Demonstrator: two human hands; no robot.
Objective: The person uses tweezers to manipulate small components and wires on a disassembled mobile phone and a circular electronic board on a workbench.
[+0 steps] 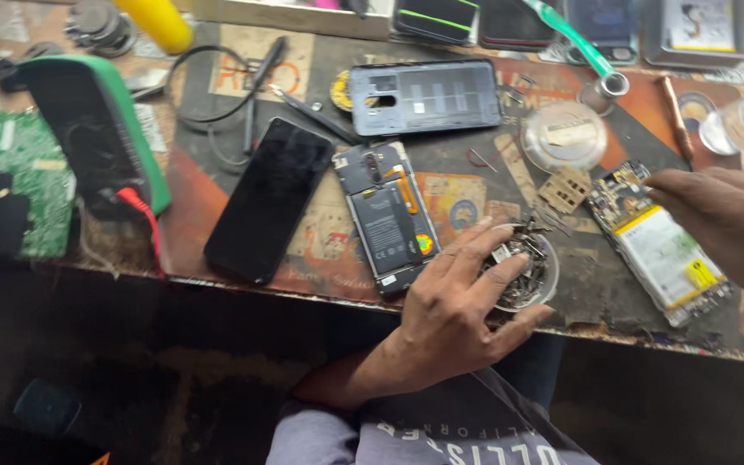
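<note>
On the cluttered workbench (234, 215), a black phone (269, 200) lies toward the front edge with an opened phone (387, 220) beside it. The left hand (462, 301), fingers spread, dips into a small dish of screws (537, 274) at the front edge. The right hand (725, 215), loosely curled, touches a yellow-labelled opened phone (660, 245) near the right edge.

A worn workbench (217, 215) carries a black phone (270, 200), an opened phone (387, 218), a back cover (424, 96) and a circuit board (17, 176).

a black phone (269, 200) lies face up by an open phone (387, 220). a phone back (424, 96), tweezers (313, 112) and a green board (17, 176) sit around.
</note>
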